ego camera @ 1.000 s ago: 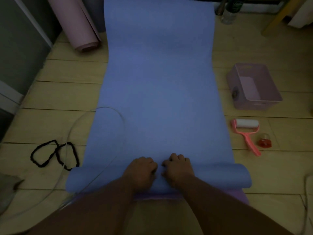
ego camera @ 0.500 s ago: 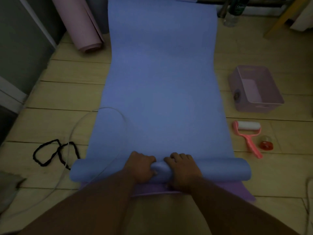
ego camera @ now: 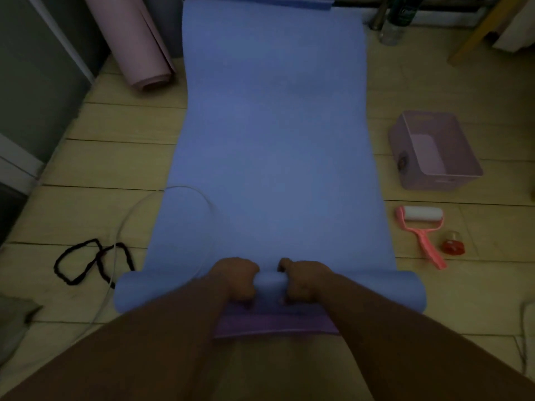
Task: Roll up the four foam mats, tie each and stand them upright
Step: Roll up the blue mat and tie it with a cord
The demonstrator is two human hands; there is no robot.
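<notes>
Both left grip (ego camera: pixel 236 280) and right grip (ego camera: pixel 301 280) clasp blue mat (ego camera: pixel 275 146) roll; flat length lies ahead.

Pale wooden floorboards (ego camera: pixel 434 82) run across the dim room. On the right, about halfway back, a lilac plastic storage bin (ego camera: pixel 443 180) sits open side up. Just nearer than it lies a pink lint roller (ego camera: pixel 421 230), its white roll toward the bin and its handle angled toward the near right. A small red bottle-like thing (ego camera: pixel 453 246) lies just to the right of that handle. At the far right a clear plastic bottle (ego camera: pixel 392 27) stands beside a slanting wooden leg (ego camera: pixel 477 33). On the left, a thin translucent cord (ego camera: pixel 136 205) loops over the boards, and a grey cloth (ego camera: pixel 14 316) lies at the near left edge. A grey panel (ego camera: pixel 34 68) closes off the far left.
</notes>
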